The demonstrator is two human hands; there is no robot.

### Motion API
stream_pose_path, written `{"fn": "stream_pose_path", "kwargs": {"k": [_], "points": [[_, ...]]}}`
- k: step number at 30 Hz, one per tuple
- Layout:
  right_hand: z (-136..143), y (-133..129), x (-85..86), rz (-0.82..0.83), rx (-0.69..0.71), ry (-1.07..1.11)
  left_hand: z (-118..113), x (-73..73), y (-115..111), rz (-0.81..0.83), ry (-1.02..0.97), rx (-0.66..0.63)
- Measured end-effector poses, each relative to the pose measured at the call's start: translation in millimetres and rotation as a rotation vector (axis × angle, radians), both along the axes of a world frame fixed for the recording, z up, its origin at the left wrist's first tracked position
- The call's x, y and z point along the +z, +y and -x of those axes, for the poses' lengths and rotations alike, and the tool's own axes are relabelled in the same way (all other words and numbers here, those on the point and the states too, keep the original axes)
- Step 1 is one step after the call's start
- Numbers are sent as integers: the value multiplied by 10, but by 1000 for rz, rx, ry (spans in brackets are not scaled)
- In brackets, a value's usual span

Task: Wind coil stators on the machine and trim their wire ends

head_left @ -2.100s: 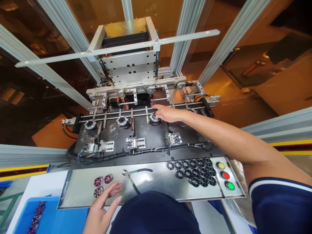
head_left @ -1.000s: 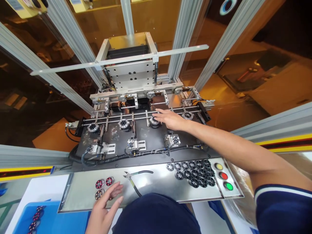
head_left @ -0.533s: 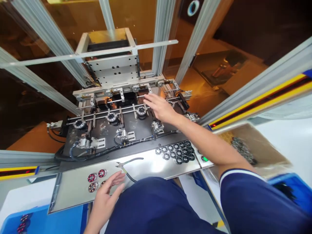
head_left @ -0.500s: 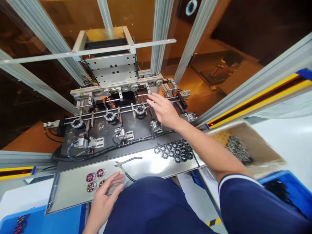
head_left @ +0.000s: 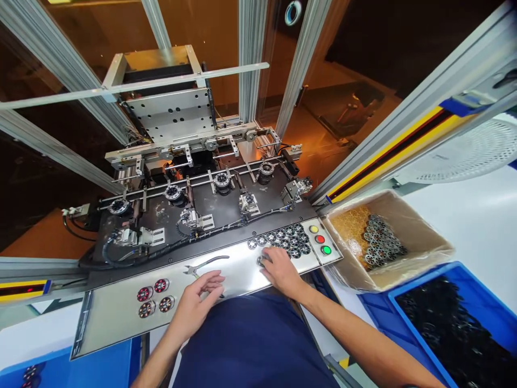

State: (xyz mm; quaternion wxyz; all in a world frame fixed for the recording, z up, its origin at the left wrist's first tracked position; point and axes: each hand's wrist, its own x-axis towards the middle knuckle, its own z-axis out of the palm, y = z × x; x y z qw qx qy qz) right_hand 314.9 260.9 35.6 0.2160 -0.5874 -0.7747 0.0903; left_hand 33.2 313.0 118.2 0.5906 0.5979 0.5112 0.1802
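The right hand (head_left: 281, 272) was at a black round part (head_left: 263, 261) on the metal ledge (head_left: 240, 272), just beside a cluster of similar parts (head_left: 295, 252); whether the fingers gripped it could not be told. The left hand (head_left: 198, 303), thumb and fingers apart, blocked some of the pliers (head_left: 193, 269) near four red-and-black parts (head_left: 144, 293). Buttons (head_left: 320, 239), a cardboard box (head_left: 420, 229) and a blue bin (head_left: 482, 310) flanked the right side.
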Motion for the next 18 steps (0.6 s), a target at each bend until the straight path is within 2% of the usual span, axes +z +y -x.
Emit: {"fn": "stream_pose_path", "kwargs": {"k": [6, 9, 12, 14, 16, 18], "points": [[90, 108, 137, -9, 221, 6, -5, -87, -111, 131, -85, 83], [276, 243, 324, -63, 338, 76, -23, -79, -160, 191, -159, 160], [653, 408, 637, -132, 445, 173, -32, 52, -193, 257, -282, 226], [922, 503, 869, -223, 511, 282, -11, 184, -230, 321, -461, 286], [1127, 567, 1071, -309, 563, 433, 28, 305, -286, 359, -668, 390], [1246, 600, 1213, -317, 595, 553, 73, 385, -351, 350, -814, 511]]}}
